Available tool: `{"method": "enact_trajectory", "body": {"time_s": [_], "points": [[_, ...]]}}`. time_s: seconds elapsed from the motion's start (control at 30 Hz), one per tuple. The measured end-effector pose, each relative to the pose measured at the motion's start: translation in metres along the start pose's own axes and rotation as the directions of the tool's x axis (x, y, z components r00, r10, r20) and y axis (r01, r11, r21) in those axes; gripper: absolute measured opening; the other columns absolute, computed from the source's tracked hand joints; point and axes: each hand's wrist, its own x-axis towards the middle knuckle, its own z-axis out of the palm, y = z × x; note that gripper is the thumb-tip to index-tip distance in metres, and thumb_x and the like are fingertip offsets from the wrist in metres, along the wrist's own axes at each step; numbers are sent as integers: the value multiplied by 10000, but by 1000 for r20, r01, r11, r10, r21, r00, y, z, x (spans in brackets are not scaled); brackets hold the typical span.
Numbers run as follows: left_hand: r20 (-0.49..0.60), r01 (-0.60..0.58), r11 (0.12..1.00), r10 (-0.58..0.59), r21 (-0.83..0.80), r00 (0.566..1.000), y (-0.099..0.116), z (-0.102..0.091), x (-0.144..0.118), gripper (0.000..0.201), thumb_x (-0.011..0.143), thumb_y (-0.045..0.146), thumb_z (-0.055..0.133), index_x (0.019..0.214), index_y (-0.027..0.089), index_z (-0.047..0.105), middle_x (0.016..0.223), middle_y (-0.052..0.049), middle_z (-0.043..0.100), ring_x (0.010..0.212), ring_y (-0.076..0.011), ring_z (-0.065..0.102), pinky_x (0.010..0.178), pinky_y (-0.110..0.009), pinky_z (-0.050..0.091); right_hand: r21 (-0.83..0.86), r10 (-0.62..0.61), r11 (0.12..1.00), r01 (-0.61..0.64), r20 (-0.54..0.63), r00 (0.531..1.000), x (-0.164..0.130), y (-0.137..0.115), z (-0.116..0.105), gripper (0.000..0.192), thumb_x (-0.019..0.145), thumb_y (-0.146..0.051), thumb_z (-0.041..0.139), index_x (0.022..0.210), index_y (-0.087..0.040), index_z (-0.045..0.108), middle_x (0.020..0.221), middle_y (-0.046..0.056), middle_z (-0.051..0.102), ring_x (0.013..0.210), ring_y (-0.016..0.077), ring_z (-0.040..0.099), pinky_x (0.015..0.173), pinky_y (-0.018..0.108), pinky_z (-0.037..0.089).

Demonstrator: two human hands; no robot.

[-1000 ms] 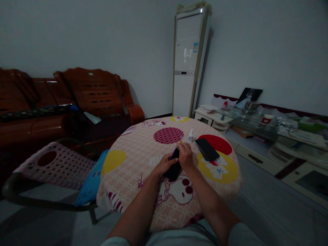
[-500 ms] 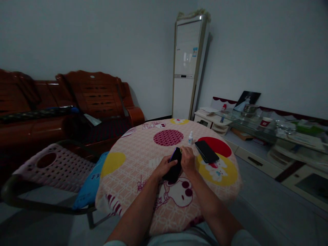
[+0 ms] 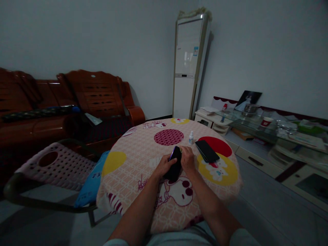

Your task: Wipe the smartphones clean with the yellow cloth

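My left hand (image 3: pixel 164 166) grips a black phone (image 3: pixel 174 164) from its left side, holding it just above the round table (image 3: pixel 138 160) with the patterned cloth. My right hand (image 3: pixel 188 160) rests against the phone's right edge near its top, fingers pinched on something small and yellowish there that is too small to identify. A second black phone (image 3: pixel 207 151) lies flat on the table to the right, apart from both hands. A small white bottle (image 3: pixel 191 137) stands upright just beyond them.
A pink perforated plastic chair (image 3: pixel 55 164) with a blue cushion (image 3: pixel 91 182) stands left of the table. A wooden sofa (image 3: pixel 66 106) lines the back wall. A tall white air conditioner (image 3: pixel 187 66) stands in the corner. A cluttered glass cabinet (image 3: pixel 276 136) runs along the right.
My right hand has slid down from above the phone's top end to its right edge. The view shifted slightly; both hands stay on the phone.
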Motion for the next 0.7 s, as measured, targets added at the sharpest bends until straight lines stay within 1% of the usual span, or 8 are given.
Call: {"method": "enact_trajectory", "body": {"time_s": [0.13, 0.2, 0.33, 0.43, 0.53, 0.63, 0.67, 0.7], "points": [[-15, -15, 999, 16, 44, 1000, -3, -2, 1, 300, 730, 407, 661, 795, 115, 631, 652, 11, 545, 576, -111, 459, 552, -220, 351, 95, 155, 984, -151, -38, 987, -2, 4, 3, 380, 877, -164, 331, 1040, -117, 671, 961, 135, 673, 935, 227, 595, 855, 360, 472], [-26, -5, 998, 6, 55, 1000, -4, -3, 2, 308, 730, 413, 660, 797, 115, 627, 662, 7, 552, 584, -116, 470, 548, -219, 350, 149, 245, 960, -235, -51, 968, -2, 5, 4, 382, 855, -177, 344, 1017, -116, 685, 965, 133, 689, 926, 223, 615, 845, 346, 477], [-30, 10, 997, -8, 76, 1000, -6, -4, 2, 313, 742, 414, 648, 827, 113, 627, 697, -5, 567, 609, -127, 493, 553, -220, 360, 262, 370, 902, -344, -52, 928, -3, 8, 6, 381, 829, -232, 381, 986, -122, 710, 986, 129, 711, 938, 228, 635, 863, 342, 478], [-39, 7, 994, -2, 108, 999, -6, -3, 3, 314, 749, 418, 637, 816, 112, 628, 682, -1, 557, 604, -125, 482, 546, -218, 357, 374, 489, 814, -444, -31, 872, -5, 11, 10, 366, 814, -298, 436, 970, -140, 727, 978, 108, 725, 924, 234, 642, 857, 346, 483], [-56, -8, 991, 15, 136, 998, -6, -3, 3, 319, 750, 430, 631, 797, 114, 630, 671, 3, 555, 604, -125, 473, 550, -220, 362, 514, 599, 685, -516, 7, 801, -8, 12, 16, 375, 792, -351, 482, 973, -134, 728, 946, 88, 731, 854, 223, 648, 798, 325, 500], [-72, -25, 986, 37, 162, 997, -9, -4, 4, 340, 754, 448, 626, 810, 113, 642, 684, 0, 572, 614, -131, 481, 563, -226, 375, 602, 677, 568, -561, 46, 734, -10, 12, 22, 399, 771, -374, 499, 978, -114, 722, 915, 82, 727, 796, 210, 644, 747, 308, 508], [-77, -30, 985, 44, 170, 996, -9, -4, 4, 348, 760, 454, 620, 823, 112, 647, 688, -2, 576, 614, -132, 483, 564, -228, 377, 612, 687, 548, -570, 59, 724, -11, 11, 24, 403, 769, -376, 498, 975, -110, 721, 906, 80, 726, 788, 207, 642, 742, 305, 508], [-86, -36, 983, 52, 178, 995, -10, -4, 4, 354, 765, 457, 615, 834, 112, 650, 689, -4, 577, 613, -134, 485, 564, -228, 377, 612, 686, 544, -574, 69, 724, -12, 11, 25, 405, 769, -376, 497, 970, -107, 722, 895, 79, 725, 783, 205, 640, 742, 303, 506]]}}
